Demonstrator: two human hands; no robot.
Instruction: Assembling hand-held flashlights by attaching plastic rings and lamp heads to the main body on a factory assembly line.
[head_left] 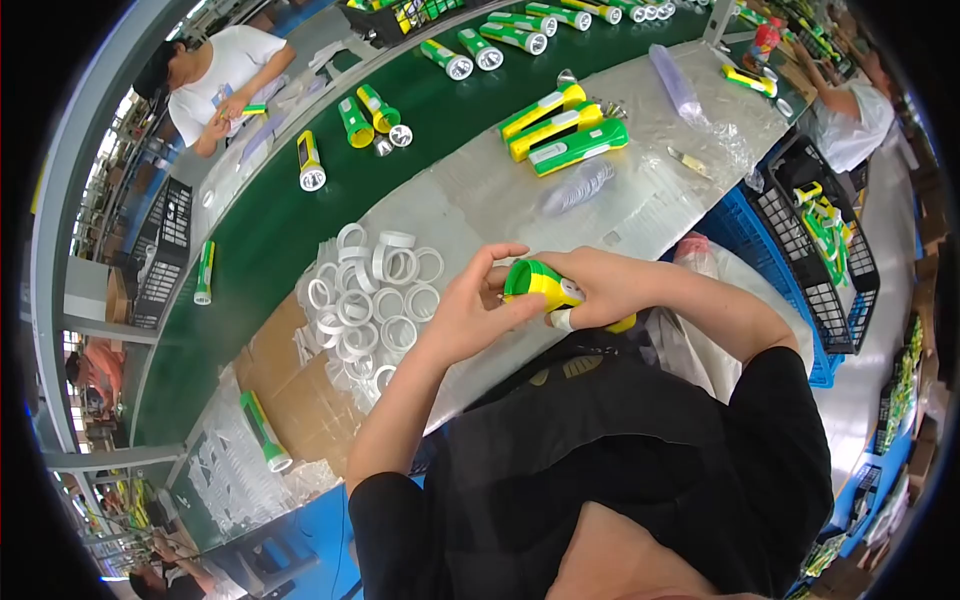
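Close in front of my body I hold a yellow-and-green flashlight (541,283), its wide green head facing left with an open mouth. My right hand (605,285) wraps around its body, and a white band shows on one finger. At the head end, my left hand (470,308) has its thumb against the rim and its fingers curved behind it. A pile of white plastic rings (398,266) lies left of my left hand. Beyond my hands, several yellow-and-green flashlight bodies (578,147) rest side by side, with small reflector parts (612,108) next to them.
A green conveyor belt (430,130) curves past the table, carrying finished-looking flashlights (515,38). Clear plastic sleeves (578,190) and a small knife (690,161) lie on the table. Black crate (845,300) stands at right. Co-workers sit across the belt (225,85) and at right (850,115).
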